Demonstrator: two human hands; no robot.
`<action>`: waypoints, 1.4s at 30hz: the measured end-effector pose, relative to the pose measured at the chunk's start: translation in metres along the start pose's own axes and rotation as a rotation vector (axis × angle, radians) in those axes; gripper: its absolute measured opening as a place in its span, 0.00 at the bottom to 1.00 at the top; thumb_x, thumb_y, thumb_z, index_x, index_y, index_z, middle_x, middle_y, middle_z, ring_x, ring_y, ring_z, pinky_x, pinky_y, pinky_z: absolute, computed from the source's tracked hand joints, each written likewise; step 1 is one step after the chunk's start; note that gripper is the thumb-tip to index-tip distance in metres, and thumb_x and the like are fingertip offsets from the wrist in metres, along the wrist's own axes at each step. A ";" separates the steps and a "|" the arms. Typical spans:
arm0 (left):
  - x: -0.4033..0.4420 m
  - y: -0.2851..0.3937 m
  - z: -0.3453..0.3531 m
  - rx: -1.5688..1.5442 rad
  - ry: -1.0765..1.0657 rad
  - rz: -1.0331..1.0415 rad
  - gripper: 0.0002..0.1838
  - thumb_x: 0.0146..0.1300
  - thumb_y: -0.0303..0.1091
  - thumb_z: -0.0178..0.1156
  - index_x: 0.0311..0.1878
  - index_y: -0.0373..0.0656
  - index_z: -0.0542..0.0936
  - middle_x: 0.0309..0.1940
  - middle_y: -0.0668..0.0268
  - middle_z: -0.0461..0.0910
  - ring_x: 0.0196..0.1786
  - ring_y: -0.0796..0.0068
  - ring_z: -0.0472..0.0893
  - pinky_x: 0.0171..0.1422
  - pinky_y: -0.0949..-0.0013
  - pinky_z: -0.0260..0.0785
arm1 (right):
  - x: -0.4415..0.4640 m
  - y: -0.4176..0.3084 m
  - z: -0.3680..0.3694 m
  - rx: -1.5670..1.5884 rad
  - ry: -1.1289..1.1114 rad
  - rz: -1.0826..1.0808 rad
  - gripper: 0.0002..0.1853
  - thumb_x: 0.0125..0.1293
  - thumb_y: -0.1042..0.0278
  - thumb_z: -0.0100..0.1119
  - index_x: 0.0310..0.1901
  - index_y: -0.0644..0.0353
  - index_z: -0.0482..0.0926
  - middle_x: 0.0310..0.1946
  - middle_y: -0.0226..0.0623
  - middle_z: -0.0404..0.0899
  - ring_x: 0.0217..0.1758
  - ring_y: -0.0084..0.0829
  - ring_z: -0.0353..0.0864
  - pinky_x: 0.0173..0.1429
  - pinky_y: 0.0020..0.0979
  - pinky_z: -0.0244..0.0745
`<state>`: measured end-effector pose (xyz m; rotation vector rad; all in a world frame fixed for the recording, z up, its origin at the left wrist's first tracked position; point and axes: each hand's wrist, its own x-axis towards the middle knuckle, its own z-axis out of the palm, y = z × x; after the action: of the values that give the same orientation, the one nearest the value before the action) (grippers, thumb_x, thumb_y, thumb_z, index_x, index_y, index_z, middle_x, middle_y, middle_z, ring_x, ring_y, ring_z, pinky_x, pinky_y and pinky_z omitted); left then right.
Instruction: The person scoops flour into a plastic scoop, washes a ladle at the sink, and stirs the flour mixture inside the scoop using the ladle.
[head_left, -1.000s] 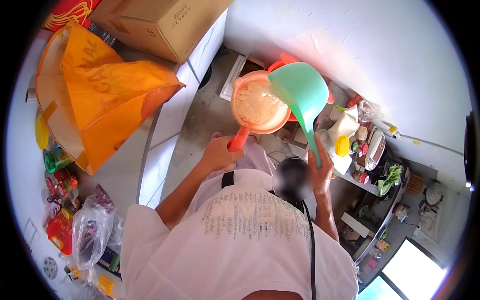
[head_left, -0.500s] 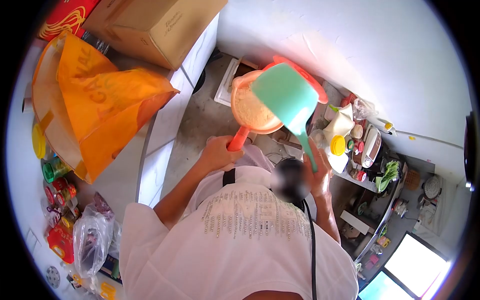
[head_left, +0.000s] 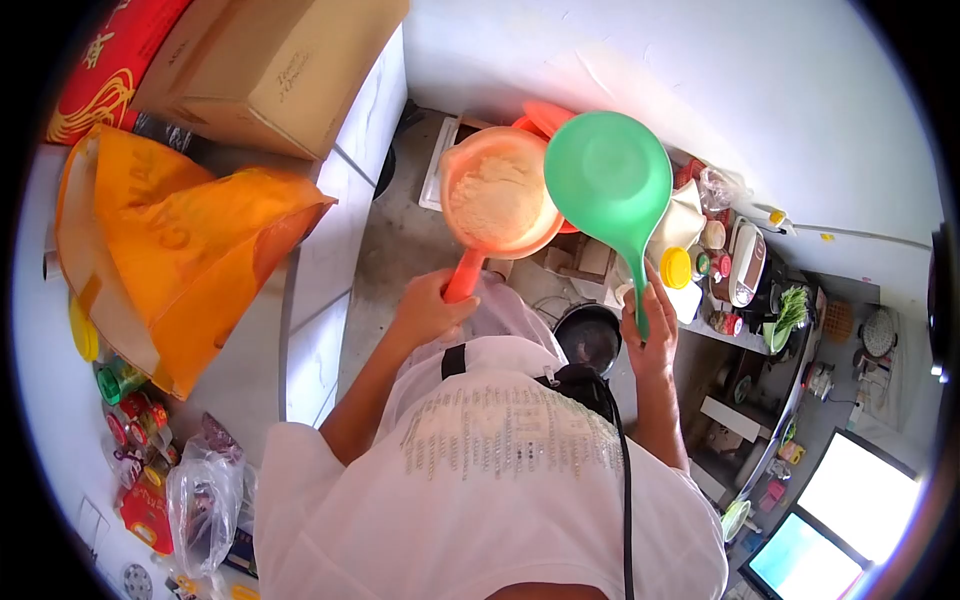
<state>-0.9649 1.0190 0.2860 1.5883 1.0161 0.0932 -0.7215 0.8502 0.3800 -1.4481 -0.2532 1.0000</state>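
Observation:
My left hand [head_left: 432,310] is wrapped round the red handle of an orange plastic dipper [head_left: 552,222], which is held out in front of my body. Pale, flour-like powder [head_left: 500,198] lies heaped in its bowl. In my right hand [head_left: 652,325] is the handle of a green plastic dipper [head_left: 610,165], raised to the right of the orange one. The green bowl overlaps the orange rim in view; whether they touch I cannot tell. No powder shows on the green bowl. Behind both dippers, a red plastic item [head_left: 548,115] is partly hidden.
An orange bag [head_left: 215,225] lies on the left counter, near a cardboard box [head_left: 320,80] and several jars. A dark pan [head_left: 588,338] is low between my arms. Shelving on the right holds a yellow-lidded jar [head_left: 676,267] and leafy greens [head_left: 790,312].
The green dipper has swung right and turned from a tilt over the orange dipper, so its round face shows. More of the powder is visible. Both hands keep their hold.

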 end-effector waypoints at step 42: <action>0.124 -0.061 0.078 -0.426 0.159 -0.465 0.07 0.55 0.27 0.64 0.33 0.38 0.75 0.23 0.69 0.75 0.22 0.83 0.73 0.26 0.76 0.64 | 0.363 0.157 -0.125 0.575 0.166 0.373 0.14 0.67 0.55 0.58 0.48 0.53 0.75 0.43 0.30 0.77 0.42 0.25 0.75 0.42 0.26 0.70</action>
<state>-0.8776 1.0346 0.1544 0.9459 1.3639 0.1091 -0.4837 0.9853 0.0681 -1.0515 0.4147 1.1247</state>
